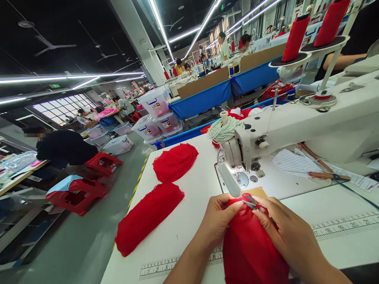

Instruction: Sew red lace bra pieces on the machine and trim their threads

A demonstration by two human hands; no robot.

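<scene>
My left hand [217,219] pinches the top edge of a red fabric piece [251,252] that lies on the white table in front of me. My right hand [284,225] is closed on small metal thread snips [251,202], whose blades rest at the fabric's top edge between my two hands. Just beyond my hands stands the white sewing machine [310,126], its lit needle area [241,177] close to the fabric.
Two piles of red fabric [174,161] [149,215] lie to the left on the white table [192,185]. A cone of white cord [224,128] sits behind the machine and red thread spools [296,37] above it. Other workers, red stools [78,193] and plastic bins [155,102] fill the aisle on the left.
</scene>
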